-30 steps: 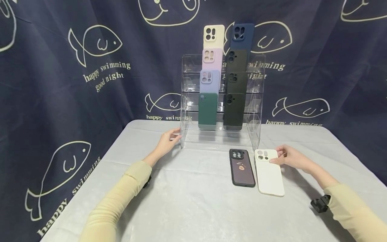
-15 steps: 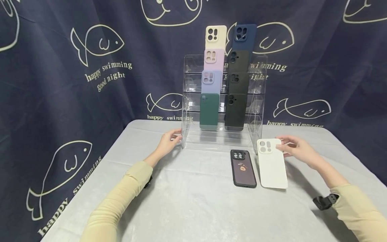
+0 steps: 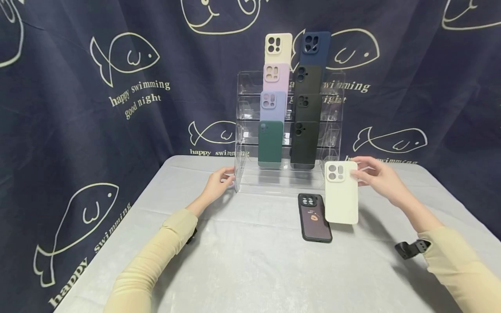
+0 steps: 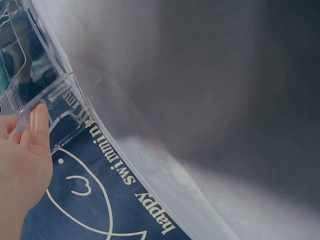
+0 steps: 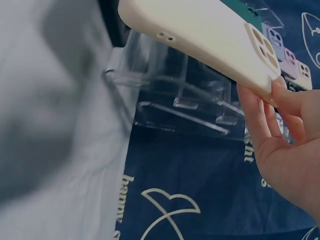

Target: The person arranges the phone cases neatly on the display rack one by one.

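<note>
My right hand (image 3: 377,176) pinches a cream-white phone case (image 3: 341,200) by its upper right edge, thumb on the outer face. The case hangs nearly upright above the table, camera cutouts at the top, its lower left edge overlapping a dark phone case (image 3: 315,219) lying flat. In the right wrist view the cream case (image 5: 200,40) extends from my fingertips past the stand. My left hand (image 3: 217,184) touches the left side of a clear acrylic display stand (image 3: 250,177) with fairly straight fingers. Its fingers (image 4: 41,125) lie along the side panel in the left wrist view.
The tiered stand bears two columns of phone cases. On the left are cream, lilac, light blue and green (image 3: 270,145) ones; on the right, a navy case (image 3: 315,56) tops several black ones (image 3: 305,148). A dark patterned curtain (image 3: 137,104) hangs behind the pale-covered table (image 3: 235,261).
My right hand has lifted the cream case off the table, raised it toward the stand and tilted it more upright, shifting slightly left at the end. My left hand stays at the stand.
</note>
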The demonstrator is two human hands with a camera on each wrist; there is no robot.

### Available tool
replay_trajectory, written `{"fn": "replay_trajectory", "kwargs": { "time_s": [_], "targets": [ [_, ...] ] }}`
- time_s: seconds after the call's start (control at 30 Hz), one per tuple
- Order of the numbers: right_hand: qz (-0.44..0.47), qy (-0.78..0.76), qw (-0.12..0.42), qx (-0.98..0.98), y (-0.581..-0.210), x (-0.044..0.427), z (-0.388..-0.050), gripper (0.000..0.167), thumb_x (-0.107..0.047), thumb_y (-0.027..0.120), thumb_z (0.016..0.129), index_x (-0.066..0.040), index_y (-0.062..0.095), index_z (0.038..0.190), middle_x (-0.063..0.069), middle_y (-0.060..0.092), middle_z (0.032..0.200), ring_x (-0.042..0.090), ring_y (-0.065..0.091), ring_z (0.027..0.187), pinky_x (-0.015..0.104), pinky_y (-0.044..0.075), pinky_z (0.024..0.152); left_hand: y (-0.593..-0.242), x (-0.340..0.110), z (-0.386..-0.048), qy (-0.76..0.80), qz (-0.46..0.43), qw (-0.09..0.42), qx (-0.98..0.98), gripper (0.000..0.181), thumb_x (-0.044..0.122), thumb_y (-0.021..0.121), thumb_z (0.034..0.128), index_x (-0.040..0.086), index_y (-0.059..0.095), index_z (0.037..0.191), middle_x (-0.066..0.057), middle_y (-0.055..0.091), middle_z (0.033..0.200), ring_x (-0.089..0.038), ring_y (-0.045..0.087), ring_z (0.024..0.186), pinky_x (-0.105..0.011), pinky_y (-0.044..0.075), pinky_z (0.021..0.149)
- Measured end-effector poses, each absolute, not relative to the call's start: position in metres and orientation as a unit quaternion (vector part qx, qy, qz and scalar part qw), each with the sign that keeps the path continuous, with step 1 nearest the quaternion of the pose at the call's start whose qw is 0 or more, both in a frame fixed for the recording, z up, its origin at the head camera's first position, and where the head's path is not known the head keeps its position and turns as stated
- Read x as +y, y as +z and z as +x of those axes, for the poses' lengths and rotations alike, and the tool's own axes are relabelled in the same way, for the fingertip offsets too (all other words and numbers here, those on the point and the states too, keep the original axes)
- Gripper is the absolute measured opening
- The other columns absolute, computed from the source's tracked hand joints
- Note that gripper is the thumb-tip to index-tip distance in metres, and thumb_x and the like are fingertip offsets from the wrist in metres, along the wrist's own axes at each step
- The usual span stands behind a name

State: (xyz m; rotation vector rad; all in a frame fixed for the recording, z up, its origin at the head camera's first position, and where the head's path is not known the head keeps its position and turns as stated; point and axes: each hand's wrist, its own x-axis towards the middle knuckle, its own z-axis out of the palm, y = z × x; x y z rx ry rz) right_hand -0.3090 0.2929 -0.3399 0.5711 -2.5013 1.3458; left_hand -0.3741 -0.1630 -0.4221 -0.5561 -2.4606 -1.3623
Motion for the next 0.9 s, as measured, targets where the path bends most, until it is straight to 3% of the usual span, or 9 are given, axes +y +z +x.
{"fn": "replay_trajectory", "kwargs": {
  "time_s": [0.23, 0.4, 0.9],
  "targets": [
    [0.190, 0.478, 0.153, -0.844, -0.328, 0.270, -0.318, 0.042, -0.013, 0.061, 0.091, 0.001, 0.049, 0.129, -0.013, 0.055, 0.094, -0.006, 0.062, 0.078, 0.020, 0.059, 0.066, -0.419, -0.163, -0.374, -0.471, -0.192, 0.137, -0.850, 0.036, 0.008, 0.059, 0.0909, -0.003, 0.053, 0.125, -0.021, 0.062, 0.119, -0.032, 0.060, 0.109, -0.039, 0.052, 0.095],
    [0.199, 0.511, 0.168, -0.819, -0.324, 0.252, -0.326, 0.039, -0.010, 0.061, 0.091, -0.002, 0.051, 0.128, -0.014, 0.057, 0.093, -0.006, 0.061, 0.079, 0.018, 0.058, 0.066, -0.416, -0.162, -0.369, -0.498, -0.206, 0.125, -0.833, 0.038, 0.001, 0.059, 0.0894, -0.008, 0.051, 0.126, -0.028, 0.059, 0.119, -0.039, 0.058, 0.111, -0.043, 0.049, 0.098],
    [0.196, 0.533, 0.199, -0.798, -0.316, 0.201, -0.346, 0.043, -0.011, 0.061, 0.091, 0.000, 0.049, 0.131, -0.008, 0.053, 0.095, -0.004, 0.060, 0.079, 0.014, 0.057, 0.070, -0.422, -0.161, -0.374, -0.504, -0.188, 0.118, -0.835, 0.039, 0.003, 0.060, 0.0891, -0.005, 0.051, 0.126, -0.023, 0.060, 0.121, -0.034, 0.059, 0.111, -0.037, 0.051, 0.097]
  ]
}}
